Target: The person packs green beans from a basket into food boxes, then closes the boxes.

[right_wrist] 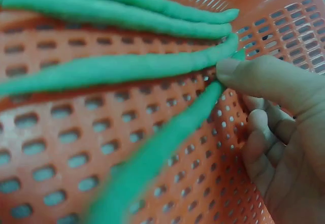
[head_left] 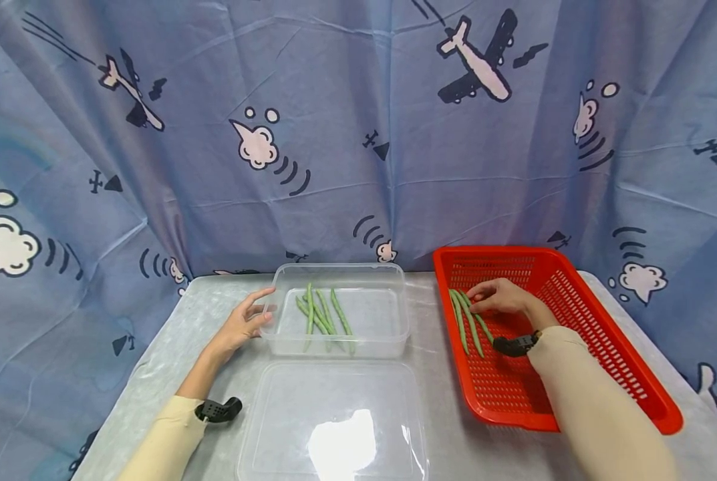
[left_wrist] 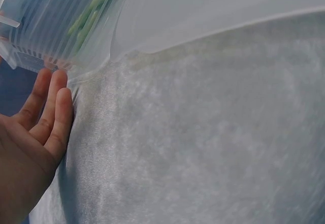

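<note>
In the head view, the left hand point(head_left: 240, 325) is resting its spread fingers and thumb against the nearest side of the box point(head_left: 370, 314). Just right of that hand, inside the box, several beans point(head_left: 310, 310) are lying partly crossed. The lid point(head_left: 286, 401) is lying flat on the tabletop point(head_left: 433, 381), rightward of the hand and closer to the person. Well apart, the right hand point(head_left: 505, 297) is working inside the basket point(head_left: 502, 394), with a few more beans lying just left of its fingers. I'm judging the work as partway along: some beans are already sitting in the box, a few are waiting in the basket, and the lid is not yet covering the box.

In the left wrist view, that hand's fingers are extending nearly straight, touching the box without clamping it; beans are showing through the plastic beyond the fingertips.

In the right wrist view, the thumb is pressing on the end of a bean point(right_wrist: 162, 148), apparently pinching it, though the forefinger is mostly hiding. Three others are lying beyond the thumb tip.
</note>
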The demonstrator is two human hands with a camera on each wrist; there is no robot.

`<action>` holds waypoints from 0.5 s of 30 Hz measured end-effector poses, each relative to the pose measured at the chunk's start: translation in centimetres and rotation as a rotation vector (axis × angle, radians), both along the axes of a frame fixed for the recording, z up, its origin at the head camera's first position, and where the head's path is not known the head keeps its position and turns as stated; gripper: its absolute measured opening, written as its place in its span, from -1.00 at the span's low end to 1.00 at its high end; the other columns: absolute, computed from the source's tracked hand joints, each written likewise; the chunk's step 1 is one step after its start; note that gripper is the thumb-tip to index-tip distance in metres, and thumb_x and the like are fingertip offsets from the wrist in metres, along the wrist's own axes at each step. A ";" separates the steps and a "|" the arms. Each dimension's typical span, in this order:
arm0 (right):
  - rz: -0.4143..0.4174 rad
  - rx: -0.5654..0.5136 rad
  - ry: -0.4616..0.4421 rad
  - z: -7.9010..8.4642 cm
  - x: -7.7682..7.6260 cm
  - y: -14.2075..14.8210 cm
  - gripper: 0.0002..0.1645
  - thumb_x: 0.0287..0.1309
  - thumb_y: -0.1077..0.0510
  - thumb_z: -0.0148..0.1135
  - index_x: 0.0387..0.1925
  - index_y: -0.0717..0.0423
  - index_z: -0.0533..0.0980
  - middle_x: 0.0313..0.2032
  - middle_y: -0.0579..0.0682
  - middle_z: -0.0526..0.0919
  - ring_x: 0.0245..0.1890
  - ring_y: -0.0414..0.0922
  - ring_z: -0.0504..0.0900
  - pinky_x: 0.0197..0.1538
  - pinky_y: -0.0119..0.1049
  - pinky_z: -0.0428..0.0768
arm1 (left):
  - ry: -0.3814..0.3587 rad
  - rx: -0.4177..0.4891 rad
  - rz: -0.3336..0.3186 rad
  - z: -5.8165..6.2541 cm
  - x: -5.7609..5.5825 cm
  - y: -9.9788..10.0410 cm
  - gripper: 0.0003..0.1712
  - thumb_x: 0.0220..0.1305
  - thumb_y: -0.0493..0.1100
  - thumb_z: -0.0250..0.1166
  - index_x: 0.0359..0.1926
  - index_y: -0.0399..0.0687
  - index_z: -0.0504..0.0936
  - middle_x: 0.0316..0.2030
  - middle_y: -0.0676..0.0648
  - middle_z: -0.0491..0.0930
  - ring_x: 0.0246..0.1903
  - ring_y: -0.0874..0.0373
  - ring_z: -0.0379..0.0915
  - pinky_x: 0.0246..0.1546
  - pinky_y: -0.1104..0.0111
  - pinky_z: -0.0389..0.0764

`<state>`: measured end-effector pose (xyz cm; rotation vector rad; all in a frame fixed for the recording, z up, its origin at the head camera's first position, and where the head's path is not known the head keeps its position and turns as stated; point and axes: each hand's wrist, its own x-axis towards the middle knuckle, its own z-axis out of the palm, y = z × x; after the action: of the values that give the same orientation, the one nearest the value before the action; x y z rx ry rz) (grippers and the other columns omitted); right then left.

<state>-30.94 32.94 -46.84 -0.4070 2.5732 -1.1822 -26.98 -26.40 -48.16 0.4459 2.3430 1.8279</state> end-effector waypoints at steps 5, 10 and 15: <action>0.030 -0.074 -0.018 -0.1 0.1 0.3 -0.59 0.24 0.28 0.37 0.05 0.47 0.55 -0.03 0.27 0.63 -0.08 0.01 0.57 -0.13 -0.17 0.61 | 0.000 0.002 -0.004 -0.1 0.0 0.0 -0.35 0.51 -0.36 0.13 0.54 -0.09 0.22 0.29 -0.51 0.34 0.16 -0.34 0.35 -0.39 0.34 0.48; 0.037 -0.236 -0.088 -0.1 0.2 0.8 -0.61 0.29 0.37 0.26 0.09 0.53 0.45 -0.04 0.28 0.61 -0.14 -0.04 0.62 -0.10 -0.19 0.63 | 0.010 -0.010 -0.006 0.0 0.2 0.0 -0.35 0.51 -0.37 0.12 0.54 -0.11 0.22 0.28 -0.51 0.35 0.14 -0.33 0.37 -0.39 0.32 0.49; 0.002 -0.415 -0.200 0.1 0.1 1.1 -0.58 0.36 0.38 0.22 0.16 0.47 0.35 -0.07 0.21 0.63 -0.15 -0.06 0.66 -0.05 -0.13 0.64 | 0.010 -0.017 0.000 0.1 0.1 0.0 -0.35 0.51 -0.36 0.12 0.54 -0.09 0.22 0.29 -0.49 0.35 0.14 -0.29 0.37 -0.39 0.33 0.48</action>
<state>-30.89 34.03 -46.75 -0.3538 2.1537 -1.6675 -26.90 -26.36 -48.09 0.4536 2.3633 1.8080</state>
